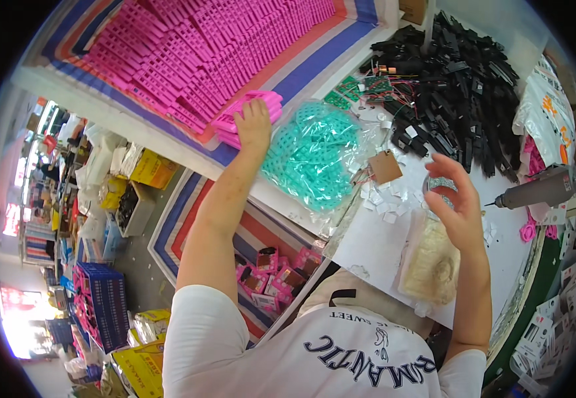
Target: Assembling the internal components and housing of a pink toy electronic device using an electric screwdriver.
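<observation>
The left hand [255, 126] is lying over the pink shells [227, 125] at the near edge of the packed pink rows [215, 56]; its fingers are reaching across their top, but whether they are pinching I cannot tell. The shells' long axis is slanting from lower left to upper right, running flatter than the left forearm. From the right hand [459, 209] they are lying well off to the left and farther forward, with the green bag [314, 156] sitting between, so the left is being the nearer. The right hand's thumb and fingers are curving apart just beside a round clear thing [442, 183].
</observation>
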Demonstrator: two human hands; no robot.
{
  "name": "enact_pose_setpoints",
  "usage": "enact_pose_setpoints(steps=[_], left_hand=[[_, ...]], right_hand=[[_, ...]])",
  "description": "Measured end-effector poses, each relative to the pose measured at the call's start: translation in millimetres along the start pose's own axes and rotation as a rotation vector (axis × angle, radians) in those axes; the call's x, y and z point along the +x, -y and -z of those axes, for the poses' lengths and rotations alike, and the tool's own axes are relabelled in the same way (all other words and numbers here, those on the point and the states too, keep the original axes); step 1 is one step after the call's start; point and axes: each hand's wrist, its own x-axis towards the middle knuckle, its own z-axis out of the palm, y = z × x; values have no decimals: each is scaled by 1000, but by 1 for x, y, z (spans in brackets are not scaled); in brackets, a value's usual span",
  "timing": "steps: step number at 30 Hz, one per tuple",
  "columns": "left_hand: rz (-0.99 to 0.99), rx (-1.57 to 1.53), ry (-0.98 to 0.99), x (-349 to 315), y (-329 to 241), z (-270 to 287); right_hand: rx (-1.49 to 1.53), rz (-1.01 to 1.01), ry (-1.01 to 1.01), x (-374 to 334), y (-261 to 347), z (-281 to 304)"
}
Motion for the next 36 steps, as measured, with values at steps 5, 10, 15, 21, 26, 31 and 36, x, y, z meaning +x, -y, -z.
enact_pose_setpoints(steps=[5, 10, 15, 21, 26, 31, 36], left_hand=[[-146, -90, -52, 11, 15, 12], [-321, -150, -245, 50, 34, 44], [-498, -662, -509, 88, 13, 143], [-897, -950, -694, 55, -2, 233], [-506, -862, -615, 37, 26, 200], [-152, -1174, -63, 35, 70, 183], [862, -2218, 367, 21, 69, 197]], right_hand=[[31, -44, 9, -14, 1, 7], [-25, -29, 87, 6, -7, 0], [327, -251, -61, 127, -20, -3], [687, -381, 769, 215, -43, 1], [668, -293, 609, 195, -17, -59], [580, -211, 559, 222, -15, -89], [319, -156, 806, 280, 4, -122]])
